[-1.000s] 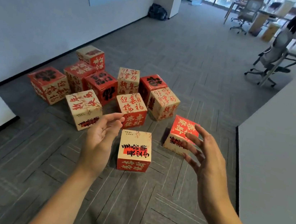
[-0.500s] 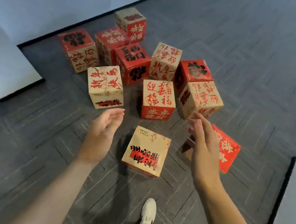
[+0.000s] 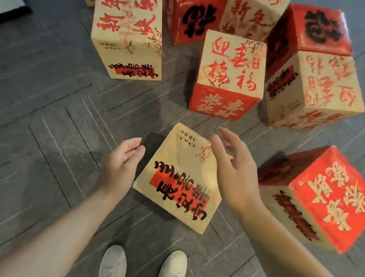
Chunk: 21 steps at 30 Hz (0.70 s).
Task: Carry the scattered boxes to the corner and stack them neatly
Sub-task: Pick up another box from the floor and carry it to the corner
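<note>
Both hands (image 3: 122,165) (image 3: 233,175) outstretched, fingers relaxed

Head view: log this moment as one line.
phase: pre-grasp | target: nearest box, on floor | left hand: open, beside its left edge | right hand: open, above its right edge

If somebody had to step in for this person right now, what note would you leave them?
Left hand: open, beside the nearest tan cardboard box with a red band and black lettering.
Right hand: open, above that box's right side. Neither grips it.
Other red and tan cardboard boxes lie scattered on the grey carpet floor.
Done: no stack in view.
To do: lift this box, carry it to the corner, then the rest.
</note>
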Motion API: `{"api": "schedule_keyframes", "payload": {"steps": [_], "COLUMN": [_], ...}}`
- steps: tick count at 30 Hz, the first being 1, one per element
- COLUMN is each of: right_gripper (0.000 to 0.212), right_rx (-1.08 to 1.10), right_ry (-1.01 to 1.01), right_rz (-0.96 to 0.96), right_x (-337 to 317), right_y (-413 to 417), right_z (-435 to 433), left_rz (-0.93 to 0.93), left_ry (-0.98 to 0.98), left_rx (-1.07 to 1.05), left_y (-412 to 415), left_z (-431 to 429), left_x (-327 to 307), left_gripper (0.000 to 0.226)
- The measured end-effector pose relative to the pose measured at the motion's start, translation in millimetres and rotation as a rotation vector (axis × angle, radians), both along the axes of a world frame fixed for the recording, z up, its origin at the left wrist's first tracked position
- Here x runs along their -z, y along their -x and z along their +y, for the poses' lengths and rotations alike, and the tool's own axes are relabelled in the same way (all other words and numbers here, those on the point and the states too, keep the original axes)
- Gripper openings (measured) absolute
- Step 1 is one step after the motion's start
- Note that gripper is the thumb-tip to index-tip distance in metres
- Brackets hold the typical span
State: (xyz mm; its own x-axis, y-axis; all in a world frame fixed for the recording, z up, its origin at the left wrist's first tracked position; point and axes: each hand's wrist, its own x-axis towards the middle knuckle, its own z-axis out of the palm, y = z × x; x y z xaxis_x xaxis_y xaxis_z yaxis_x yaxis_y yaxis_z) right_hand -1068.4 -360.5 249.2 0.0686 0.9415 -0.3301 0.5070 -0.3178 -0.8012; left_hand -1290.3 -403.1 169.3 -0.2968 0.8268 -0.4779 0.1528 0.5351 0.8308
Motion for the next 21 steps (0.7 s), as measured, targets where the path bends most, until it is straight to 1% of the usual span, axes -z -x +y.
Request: {"api": "schedule_keyframes", "payload": {"steps": [2, 5, 7, 10, 13, 17, 21], "right_gripper": [0.049, 0.055, 0.06, 0.064, 0.066, 0.072, 0.084], "right_rx": [-0.061, -0.13, -0.157, -0.195, -0.233, -0.334, -0.412], "right_ry": [0.021, 0.061, 0.093, 0.125, 0.119, 0.157, 0.223], "right_rz": [-0.05, -0.099, -0.126, -0.168, -0.229, -0.355, -0.486], "right_x": [55.4, 123.8, 160.2, 202.5, 225.6, 238.1, 242.3], "right_y": [-0.2, -1.0, -1.0, -0.2, 5.1, 11.7, 10.6], "right_z": [7.7, 15.2, 18.1, 22.6, 28.4, 33.8, 33.2], "left_rz": [-0.003, -0.027, -0.031, -0.068, -0.083, -0.052, -0.013], "left_ry": [0.085, 0.215, 0.273, 0.29, 0.257, 0.198, 0.137], "left_rx": [-0.066, -0.135, -0.177, -0.204, -0.218, -0.183, -0.182], "left_y": [3.9, 6.0, 4.1, -0.3, -4.1, -11.4, -16.8], "left_z": [-8.0, -27.3, -38.6, -48.1, -49.0, -35.9, -19.3], "left_x": [56.4, 124.3, 158.3, 194.7, 211.3, 206.8, 197.7], "left_gripper": [0.04, 0.042, 0.044, 0.044, 0.042, 0.023, 0.023]}}
